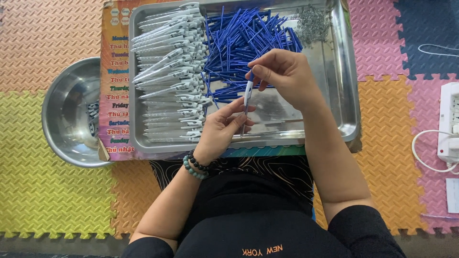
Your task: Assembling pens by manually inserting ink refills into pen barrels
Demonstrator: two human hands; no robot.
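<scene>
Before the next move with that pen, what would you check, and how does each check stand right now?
1. White plastic pen barrel pinched in both hands: ok.
2. Left hand steadies its lower end: ok.
3. Right hand has a grip on the blue top: ok.
4. Blue refill seated fully: cannot tell.
5. Loose blue refills and tiny metal springs within the steel tray: ok.
6. Round steel bowl beside the tray: ok.
</scene>
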